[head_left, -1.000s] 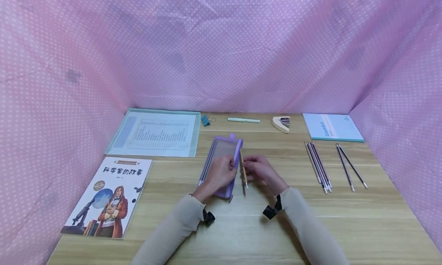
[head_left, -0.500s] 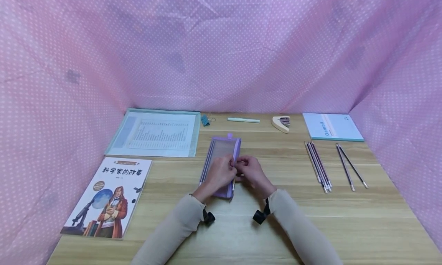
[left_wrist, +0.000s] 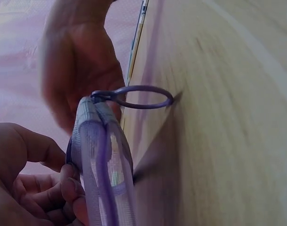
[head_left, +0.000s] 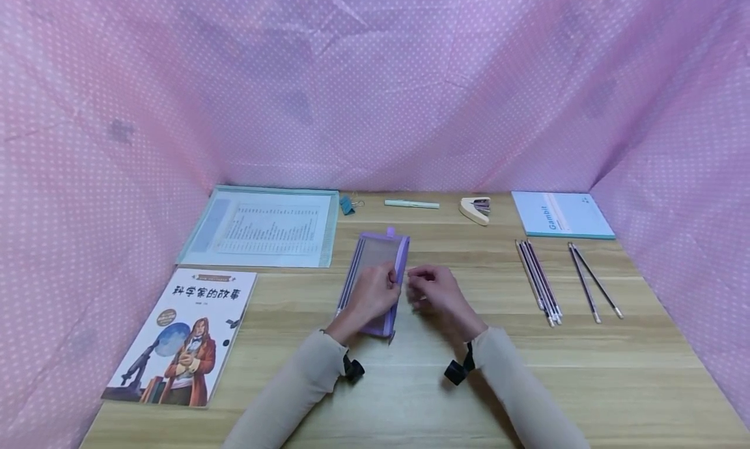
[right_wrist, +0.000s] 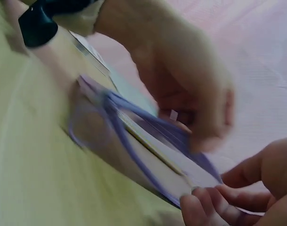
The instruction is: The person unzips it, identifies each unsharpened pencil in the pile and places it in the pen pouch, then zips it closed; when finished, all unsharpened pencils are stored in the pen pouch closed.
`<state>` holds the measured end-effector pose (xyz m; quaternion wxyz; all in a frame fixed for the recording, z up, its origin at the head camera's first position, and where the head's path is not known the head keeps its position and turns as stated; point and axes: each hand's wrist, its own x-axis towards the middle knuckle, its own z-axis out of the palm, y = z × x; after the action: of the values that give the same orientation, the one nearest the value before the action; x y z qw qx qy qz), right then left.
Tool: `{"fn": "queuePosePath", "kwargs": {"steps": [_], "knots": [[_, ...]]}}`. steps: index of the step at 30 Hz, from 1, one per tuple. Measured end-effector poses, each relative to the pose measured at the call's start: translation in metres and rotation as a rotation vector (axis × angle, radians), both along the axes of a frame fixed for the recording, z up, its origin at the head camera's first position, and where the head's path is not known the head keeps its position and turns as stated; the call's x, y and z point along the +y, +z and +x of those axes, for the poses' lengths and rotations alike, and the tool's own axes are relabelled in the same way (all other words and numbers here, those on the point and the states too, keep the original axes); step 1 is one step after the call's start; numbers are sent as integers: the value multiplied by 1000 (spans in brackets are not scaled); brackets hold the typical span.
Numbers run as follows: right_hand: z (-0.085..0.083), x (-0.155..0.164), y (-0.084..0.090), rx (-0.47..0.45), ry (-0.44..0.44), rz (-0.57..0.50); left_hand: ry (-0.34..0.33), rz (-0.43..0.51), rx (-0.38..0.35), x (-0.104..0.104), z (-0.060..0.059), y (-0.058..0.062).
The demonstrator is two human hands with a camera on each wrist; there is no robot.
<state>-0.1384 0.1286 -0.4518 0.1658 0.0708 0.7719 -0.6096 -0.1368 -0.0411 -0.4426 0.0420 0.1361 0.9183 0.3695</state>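
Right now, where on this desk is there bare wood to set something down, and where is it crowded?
Bare wood runs along the near edge of the desk, right of the storybook and below the pencils. A narrower patch lies between the pencil pouch and those pencils. The back row is crowded: document folder, binder clip, pen, stapler, notebook.

Purple mesh pencil pouch [head_left: 377,276] — flat on the wooden desk, pencils inside.

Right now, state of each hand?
Left hand: grips the purple mesh pencil case at its open edge.
Right hand: beside the case's opening, fingers loosely curled, holding nothing visible.
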Motion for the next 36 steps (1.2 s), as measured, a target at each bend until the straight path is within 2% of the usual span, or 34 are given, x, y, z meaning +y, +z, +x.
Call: {"fn": "queuePosePath", "kwargs": {"steps": [5, 9, 15, 17, 19, 27, 36], "knots": [[0, 52, 12, 124, -13, 137, 14, 25, -4, 0, 0, 1], [1, 110, 18, 163, -72, 258, 19, 22, 17, 0, 1, 1], [1, 190, 17, 255, -159, 579, 20, 27, -12, 1, 2, 1], [1, 209, 16, 278, -160, 686, 14, 40, -13, 1, 2, 1], [2, 224, 15, 281, -143, 750, 10, 49, -7, 2, 1, 1], [2, 241, 6, 228, -23, 793, -1, 35, 21, 0, 1, -1], [3, 259, -4, 285, -59, 847, -1, 21, 17, 1, 0, -1]]}}
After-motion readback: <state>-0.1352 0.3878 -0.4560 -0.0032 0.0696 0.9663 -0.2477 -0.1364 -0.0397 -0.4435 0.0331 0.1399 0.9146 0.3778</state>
